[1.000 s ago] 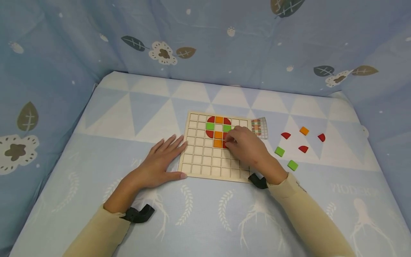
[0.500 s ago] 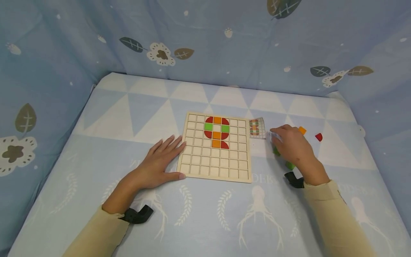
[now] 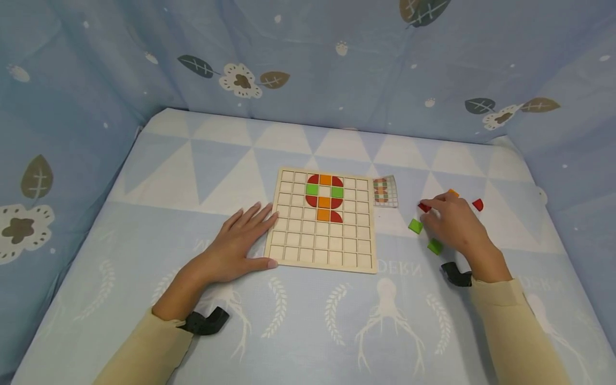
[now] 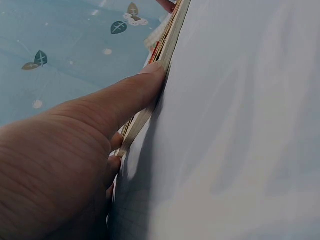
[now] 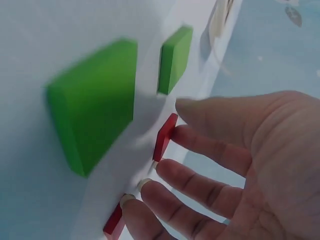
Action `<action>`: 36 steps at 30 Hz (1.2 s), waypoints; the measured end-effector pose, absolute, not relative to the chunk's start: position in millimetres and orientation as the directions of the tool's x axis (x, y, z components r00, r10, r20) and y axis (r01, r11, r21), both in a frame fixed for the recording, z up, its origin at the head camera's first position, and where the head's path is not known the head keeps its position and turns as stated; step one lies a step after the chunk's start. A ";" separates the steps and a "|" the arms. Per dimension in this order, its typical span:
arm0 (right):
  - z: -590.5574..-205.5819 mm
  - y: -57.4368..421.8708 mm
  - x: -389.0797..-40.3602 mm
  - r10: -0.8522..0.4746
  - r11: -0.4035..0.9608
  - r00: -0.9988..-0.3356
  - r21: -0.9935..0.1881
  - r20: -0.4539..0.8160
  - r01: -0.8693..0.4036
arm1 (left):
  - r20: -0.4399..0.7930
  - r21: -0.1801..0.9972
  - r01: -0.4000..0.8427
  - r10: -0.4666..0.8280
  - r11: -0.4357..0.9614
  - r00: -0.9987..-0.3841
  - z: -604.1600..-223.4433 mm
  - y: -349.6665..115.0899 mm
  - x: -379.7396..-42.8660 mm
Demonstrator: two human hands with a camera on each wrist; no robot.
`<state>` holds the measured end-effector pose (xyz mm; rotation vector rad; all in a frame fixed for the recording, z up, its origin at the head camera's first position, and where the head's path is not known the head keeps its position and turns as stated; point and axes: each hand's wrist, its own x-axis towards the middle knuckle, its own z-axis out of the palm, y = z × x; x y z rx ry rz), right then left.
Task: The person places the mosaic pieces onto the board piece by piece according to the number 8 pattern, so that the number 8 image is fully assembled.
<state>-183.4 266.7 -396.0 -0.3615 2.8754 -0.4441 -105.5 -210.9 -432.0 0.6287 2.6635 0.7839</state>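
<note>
My left hand lies with fingers spread at the left edge of a wooden grid board, thumb on its near corner. In the left wrist view the thumb rests along the board's edge. Red quarter-round, orange square and green square tiles form a pattern in the board's cells. My right hand is over loose tiles to the right. Its index fingertip is right at a red quarter-round tile on the table, with the thumb apart from it. Another red tile is by the other fingertips.
Two green square tiles lie left of the right hand. An orange tile and a red tile lie beyond it. A printed pattern card touches the board's right side. Patterned curtains surround the table.
My right hand has left the board, where a red quarter-round tile now shows beside the lowest orange one, and has moved right to the loose tiles. The left hand has stayed put.
</note>
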 end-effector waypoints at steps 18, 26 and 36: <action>-396.3 244.8 -159.1 -0.225 0.898 -0.939 -0.429 -0.258 -0.097 | -0.153 0.569 0.328 0.488 0.754 -0.859 -430.1 -212.5 -105.8; -388.7 221.6 -150.7 -0.303 0.836 -0.944 -0.512 -0.129 -0.198 | -0.158 0.566 0.328 0.490 0.757 -0.857 -431.7 -213.1 -105.9; -383.7 140.9 -163.9 -0.524 0.716 -0.848 -0.583 -0.087 -0.383 | -0.148 0.572 0.331 0.491 0.751 -0.859 -430.8 -211.4 -104.9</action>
